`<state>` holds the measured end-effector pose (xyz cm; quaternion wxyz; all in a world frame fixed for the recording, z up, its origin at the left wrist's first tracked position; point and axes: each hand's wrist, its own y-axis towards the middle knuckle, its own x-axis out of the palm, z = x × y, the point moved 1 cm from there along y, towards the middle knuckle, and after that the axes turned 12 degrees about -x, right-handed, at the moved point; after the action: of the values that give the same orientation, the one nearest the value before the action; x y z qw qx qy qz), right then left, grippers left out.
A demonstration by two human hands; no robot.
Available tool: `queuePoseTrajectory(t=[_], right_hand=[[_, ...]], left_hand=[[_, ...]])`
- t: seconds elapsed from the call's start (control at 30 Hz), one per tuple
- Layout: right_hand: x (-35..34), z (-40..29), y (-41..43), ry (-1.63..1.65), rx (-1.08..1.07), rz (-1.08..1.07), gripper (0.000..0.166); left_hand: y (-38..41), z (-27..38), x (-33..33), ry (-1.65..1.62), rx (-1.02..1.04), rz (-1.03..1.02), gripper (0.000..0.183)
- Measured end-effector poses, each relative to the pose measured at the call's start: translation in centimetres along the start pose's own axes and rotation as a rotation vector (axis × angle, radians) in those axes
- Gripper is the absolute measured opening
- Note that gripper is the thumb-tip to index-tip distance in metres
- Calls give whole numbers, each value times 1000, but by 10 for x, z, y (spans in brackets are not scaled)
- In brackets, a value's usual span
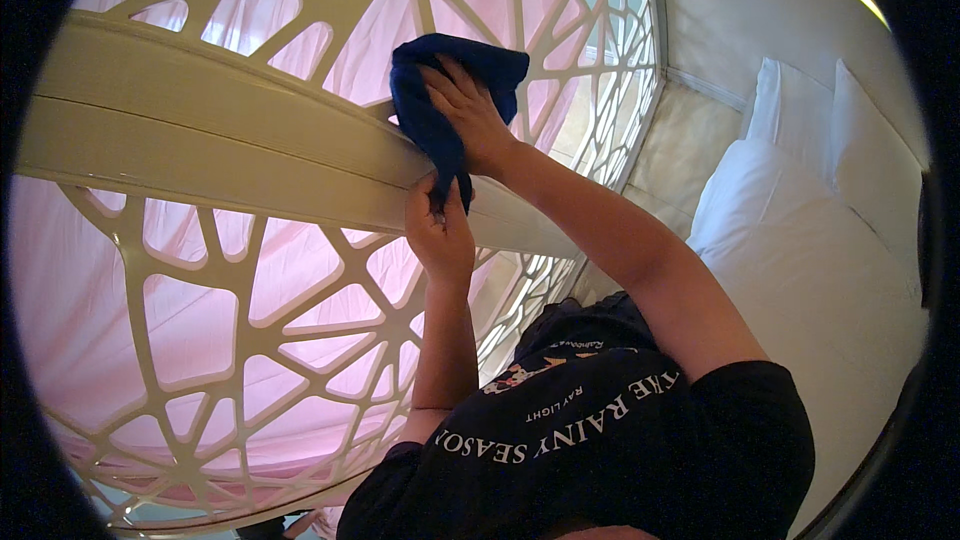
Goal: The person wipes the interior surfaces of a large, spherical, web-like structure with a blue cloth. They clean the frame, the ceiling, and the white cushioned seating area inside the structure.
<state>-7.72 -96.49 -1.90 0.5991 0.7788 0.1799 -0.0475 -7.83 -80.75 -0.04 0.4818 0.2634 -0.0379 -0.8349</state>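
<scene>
A dark blue cloth [424,109] lies bunched against the cream lattice partition [386,330], at the upper edge of its broad cream beam [225,127]. My right hand [469,116] is laid over the cloth with its fingers partly spread, pressing it from above. Just below, my left hand [441,229] pinches the narrow hanging end of the same cloth between thumb and fingers, in front of the beam. The cloth hides the part of the partition behind it, and some fingertips are covered by its folds.
Pink curtains [300,270] hang behind the lattice openings. To my right is a bed with a white cover [817,300] and white pillows [795,112] by a pale wall [739,7]. Tiled floor [664,157] shows between bed and partition. A dark shape at the bottom rim is unclear.
</scene>
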Motion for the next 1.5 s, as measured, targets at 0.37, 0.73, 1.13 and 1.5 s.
queuePoseTrajectory(t=[0.37, 0.73, 1.13, 1.5], right_hand=[[-16, 22, 8, -42, -103, -109, 58], [-22, 92, 74, -91, -188, 230, 62], [6, 164, 14, 264, 116, 156, 71], [-39, 223, 22, 3, -188, 98, 63]], left_hand=[[12, 14, 35, -55, 28, 33, 16], [77, 8, 74, -21, 178, 122, 22], [112, 54, 107, -66, 311, -105, 23], [140, 63, 167, 61, 295, -100, 23]])
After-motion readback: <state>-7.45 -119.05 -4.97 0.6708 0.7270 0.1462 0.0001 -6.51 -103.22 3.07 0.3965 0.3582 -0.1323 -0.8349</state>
